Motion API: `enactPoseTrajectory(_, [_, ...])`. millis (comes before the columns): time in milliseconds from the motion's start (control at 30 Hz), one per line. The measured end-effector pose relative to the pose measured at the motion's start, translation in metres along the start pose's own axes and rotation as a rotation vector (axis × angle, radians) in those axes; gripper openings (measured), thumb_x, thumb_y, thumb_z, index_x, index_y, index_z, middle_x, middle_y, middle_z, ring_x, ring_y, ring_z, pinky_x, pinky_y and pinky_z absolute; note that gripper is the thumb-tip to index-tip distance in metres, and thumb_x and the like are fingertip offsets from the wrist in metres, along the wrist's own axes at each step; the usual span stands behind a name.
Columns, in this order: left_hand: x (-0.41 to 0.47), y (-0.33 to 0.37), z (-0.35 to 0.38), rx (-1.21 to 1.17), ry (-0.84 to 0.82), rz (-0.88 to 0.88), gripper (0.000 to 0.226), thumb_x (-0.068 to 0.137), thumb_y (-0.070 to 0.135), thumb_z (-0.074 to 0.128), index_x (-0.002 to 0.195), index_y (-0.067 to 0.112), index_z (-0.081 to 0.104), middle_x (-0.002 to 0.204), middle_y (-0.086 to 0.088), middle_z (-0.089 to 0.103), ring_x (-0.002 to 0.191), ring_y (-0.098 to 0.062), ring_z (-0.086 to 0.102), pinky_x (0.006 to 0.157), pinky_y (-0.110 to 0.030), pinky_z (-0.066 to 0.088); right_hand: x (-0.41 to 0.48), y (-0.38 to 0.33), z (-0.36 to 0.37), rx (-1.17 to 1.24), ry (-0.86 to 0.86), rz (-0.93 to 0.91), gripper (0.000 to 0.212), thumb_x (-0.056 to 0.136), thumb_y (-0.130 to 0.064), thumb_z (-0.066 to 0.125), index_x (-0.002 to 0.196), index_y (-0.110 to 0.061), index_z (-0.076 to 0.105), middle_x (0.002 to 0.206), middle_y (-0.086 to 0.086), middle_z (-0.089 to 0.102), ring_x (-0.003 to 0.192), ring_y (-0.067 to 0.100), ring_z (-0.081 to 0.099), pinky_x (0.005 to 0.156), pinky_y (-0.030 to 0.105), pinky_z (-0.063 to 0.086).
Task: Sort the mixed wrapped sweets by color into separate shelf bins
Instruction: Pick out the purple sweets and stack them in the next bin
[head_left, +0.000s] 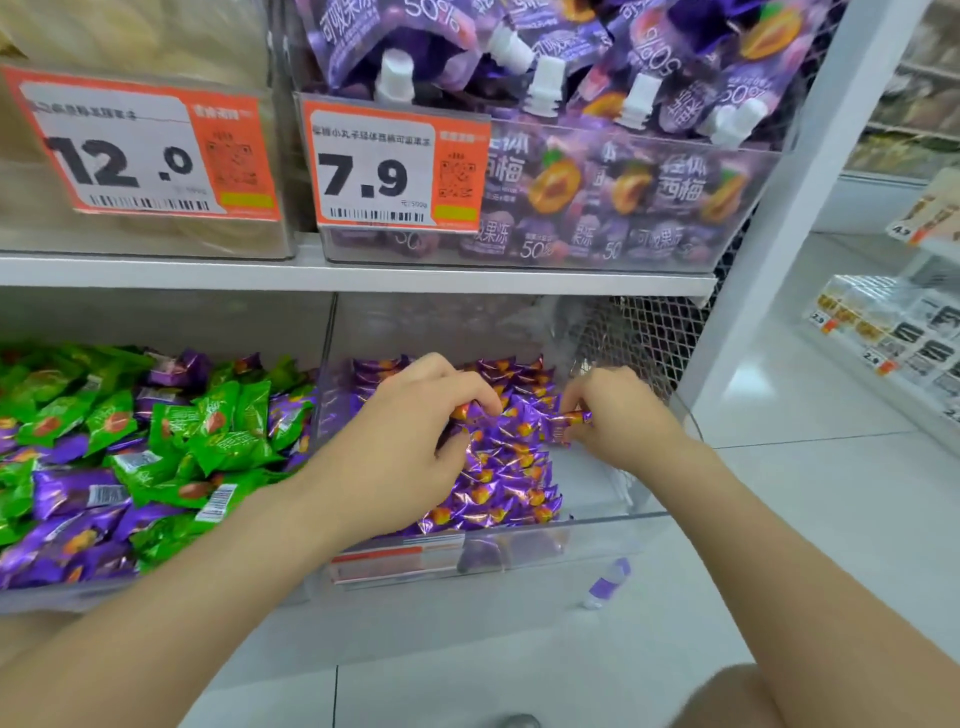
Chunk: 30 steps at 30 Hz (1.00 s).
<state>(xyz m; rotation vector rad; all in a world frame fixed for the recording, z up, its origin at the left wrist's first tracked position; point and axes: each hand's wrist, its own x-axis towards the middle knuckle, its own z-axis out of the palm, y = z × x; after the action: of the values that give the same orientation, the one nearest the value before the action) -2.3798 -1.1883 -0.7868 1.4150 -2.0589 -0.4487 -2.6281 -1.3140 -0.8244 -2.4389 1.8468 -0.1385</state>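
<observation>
The left hand (410, 421) and right hand (618, 415) reach toward the back wall of the right bin (597, 524). Each pinches a purple sweet (569, 420) at the fingertips, likely to add it to the neat purple rows there. Beside it, beneath a white shelf (363, 273), the left bin (156, 597) holds green sweets (218, 415) mixed with purple; pale floor tiles (805, 493) lie to the right.

Two bins stood side by side under a shelf (363, 275).
The left hand (415, 410) and right hand (618, 415) lay on the sweets (509, 467) in the right bin (597, 518); the left bin (78, 597) stood just beside it, the pouch bin (675, 262) on that shelf.
</observation>
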Motion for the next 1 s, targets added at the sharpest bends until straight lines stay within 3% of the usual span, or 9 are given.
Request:
enactPoseTrajectory(133, [0.001, -0.004, 0.006, 0.041, -0.022, 0.001, 0.039, 0.096, 0.013, 0.064, 0.118, 0.046, 0.063, 0.110, 0.019, 0.049, 0.098, -0.006, 0.054, 0.094, -0.034, 0.047, 0.002, 0.000, 0.011, 0.045, -0.086, -0.012, 0.024, 0.080, -0.023, 0.090, 0.101, -0.023, 0.076, 0.106, 0.003, 0.072, 0.099, 0.026, 0.069, 0.090, 0.043, 0.057])
enactPoseTrajectory(267, [0.003, -0.006, 0.006, 0.042, -0.023, -0.008, 0.039, 0.096, 0.013, 0.065, 0.119, 0.044, 0.064, 0.113, 0.017, 0.051, 0.102, -0.007, 0.056, 0.093, -0.033, 0.047, 0.005, 0.000, 0.018, 0.103, -0.091, 0.009, 0.056, 0.080, -0.028, 0.091, 0.125, -0.013, 0.062, 0.118, 0.012, 0.065, 0.104, 0.033, 0.064, 0.086, 0.041, 0.055])
enactPoseTrajectory(333, [0.003, -0.006, 0.006, 0.049, -0.024, -0.005, 0.039, 0.096, 0.012, 0.065, 0.119, 0.044, 0.065, 0.112, 0.017, 0.051, 0.096, -0.004, 0.055, 0.090, -0.029, 0.045, 0.007, -0.001, 0.019, 0.121, -0.077, 0.000, 0.061, 0.081, -0.029, 0.090, 0.130, -0.015, 0.058, 0.118, 0.012, 0.062, 0.101, 0.030, 0.059, 0.081, 0.038, 0.051])
enactPoseTrajectory(500, [0.001, -0.007, 0.005, 0.052, -0.033, 0.002, 0.040, 0.095, 0.010, 0.064, 0.119, 0.042, 0.066, 0.109, 0.016, 0.051, 0.097, -0.005, 0.054, 0.088, -0.027, 0.044, 0.010, -0.006, 0.016, 0.141, -0.011, -0.076, 0.054, 0.075, -0.028, 0.095, 0.120, -0.018, 0.068, 0.114, 0.003, 0.070, 0.097, 0.022, 0.061, 0.093, 0.043, 0.054])
enactPoseTrajectory(633, [0.000, -0.009, 0.005, 0.059, -0.044, 0.001, 0.040, 0.095, 0.009, 0.064, 0.119, 0.042, 0.065, 0.108, 0.014, 0.051, 0.097, -0.005, 0.054, 0.086, -0.024, 0.041, 0.010, -0.006, 0.016, 0.105, -0.004, -0.070, 0.048, 0.074, -0.034, 0.094, 0.113, -0.019, 0.071, 0.112, 0.003, 0.069, 0.095, 0.023, 0.062, 0.091, 0.042, 0.055])
enactPoseTrajectory(800, [-0.002, -0.007, 0.003, 0.050, -0.032, -0.031, 0.039, 0.094, 0.013, 0.067, 0.118, 0.043, 0.065, 0.109, 0.009, 0.057, 0.102, -0.007, 0.056, 0.093, -0.025, 0.043, 0.008, -0.004, 0.015, 0.130, -0.046, -0.011, 0.062, 0.071, -0.035, 0.097, 0.120, -0.016, 0.066, 0.117, 0.006, 0.066, 0.108, 0.027, 0.061, 0.094, 0.043, 0.053])
enactPoseTrajectory(900, [-0.001, -0.002, 0.001, -0.005, -0.008, -0.094, 0.038, 0.091, 0.017, 0.069, 0.116, 0.045, 0.066, 0.101, 0.007, 0.059, 0.095, -0.007, 0.061, 0.081, -0.021, 0.044, 0.003, -0.003, 0.009, 0.175, -0.068, -0.015, 0.063, 0.075, -0.028, 0.095, 0.128, -0.012, 0.064, 0.120, 0.009, 0.068, 0.113, 0.029, 0.062, 0.094, 0.042, 0.053])
enactPoseTrajectory(1000, [0.000, 0.003, -0.002, -0.133, 0.009, -0.148, 0.042, 0.088, 0.011, 0.070, 0.111, 0.045, 0.066, 0.099, 0.014, 0.064, 0.062, -0.004, 0.065, 0.057, -0.016, 0.045, -0.001, -0.007, -0.003, 0.114, -0.005, -0.059, 0.051, 0.085, -0.025, 0.085, 0.130, -0.012, 0.065, 0.121, 0.010, 0.070, 0.114, 0.030, 0.065, 0.095, 0.038, 0.052])
